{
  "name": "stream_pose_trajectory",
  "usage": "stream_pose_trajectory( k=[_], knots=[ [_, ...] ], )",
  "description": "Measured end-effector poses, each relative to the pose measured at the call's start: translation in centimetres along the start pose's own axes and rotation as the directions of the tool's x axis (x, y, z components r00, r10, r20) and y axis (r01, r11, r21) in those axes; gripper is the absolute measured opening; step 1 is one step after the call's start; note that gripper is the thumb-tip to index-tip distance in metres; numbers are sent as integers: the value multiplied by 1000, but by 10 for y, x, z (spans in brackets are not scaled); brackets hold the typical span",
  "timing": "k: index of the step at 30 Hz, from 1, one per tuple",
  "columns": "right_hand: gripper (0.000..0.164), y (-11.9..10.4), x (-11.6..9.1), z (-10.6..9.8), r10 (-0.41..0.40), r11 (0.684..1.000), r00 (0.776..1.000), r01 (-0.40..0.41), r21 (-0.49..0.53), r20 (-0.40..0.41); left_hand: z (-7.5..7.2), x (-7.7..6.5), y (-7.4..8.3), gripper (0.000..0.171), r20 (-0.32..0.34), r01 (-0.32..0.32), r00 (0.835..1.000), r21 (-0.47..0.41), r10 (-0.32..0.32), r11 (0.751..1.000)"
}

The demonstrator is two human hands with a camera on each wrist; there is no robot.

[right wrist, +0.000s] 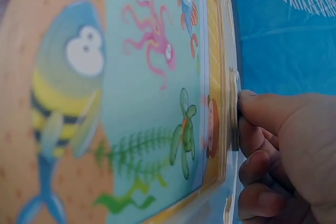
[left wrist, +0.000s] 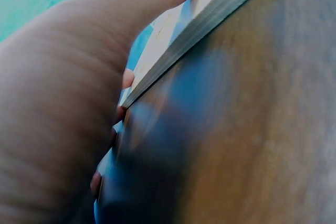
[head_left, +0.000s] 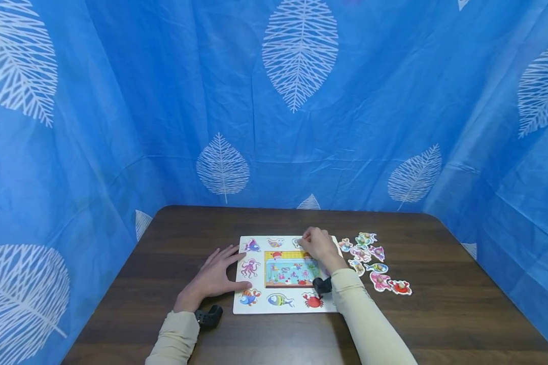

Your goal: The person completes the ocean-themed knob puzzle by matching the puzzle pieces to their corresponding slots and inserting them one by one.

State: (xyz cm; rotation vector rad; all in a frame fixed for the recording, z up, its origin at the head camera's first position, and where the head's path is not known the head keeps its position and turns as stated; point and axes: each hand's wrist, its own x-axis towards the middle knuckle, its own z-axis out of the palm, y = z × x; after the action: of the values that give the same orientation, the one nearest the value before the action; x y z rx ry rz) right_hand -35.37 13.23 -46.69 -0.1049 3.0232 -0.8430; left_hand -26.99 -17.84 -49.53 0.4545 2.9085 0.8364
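Note:
A white puzzle board (head_left: 260, 309) with sea-animal pictures around a central aquarium scene (head_left: 283, 276) lies on the table. At its left side, my left hand (head_left: 212, 276) rests with fingers spread, the thumb over the board's face. The left wrist view shows the board's edge (left wrist: 181, 51) beside that hand. My right hand (head_left: 320, 248) is over the upper right part of the board. Thumb and fingers pinch a thin puzzle piece (right wrist: 234, 111), seen edge-on in the right wrist view close to the board; its picture is hidden there.
Right of the board lies a loose cluster of sea-animal puzzle pieces (head_left: 361, 253), with a red crab piece (head_left: 400, 287) at its near end. The dark wooden table (head_left: 438, 324) is enclosed by blue leaf-patterned curtains (head_left: 356, 126).

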Motion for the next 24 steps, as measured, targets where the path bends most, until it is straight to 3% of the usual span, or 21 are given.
stream_pose_trajectory(
  k=[24],
  knots=[
    [20, -7, 0, -2, 9, 996, 1000, -7, -94, 24, 0, -2, 4, 95, -13, -2, 1000, 7, 2, 1000]
  ],
)
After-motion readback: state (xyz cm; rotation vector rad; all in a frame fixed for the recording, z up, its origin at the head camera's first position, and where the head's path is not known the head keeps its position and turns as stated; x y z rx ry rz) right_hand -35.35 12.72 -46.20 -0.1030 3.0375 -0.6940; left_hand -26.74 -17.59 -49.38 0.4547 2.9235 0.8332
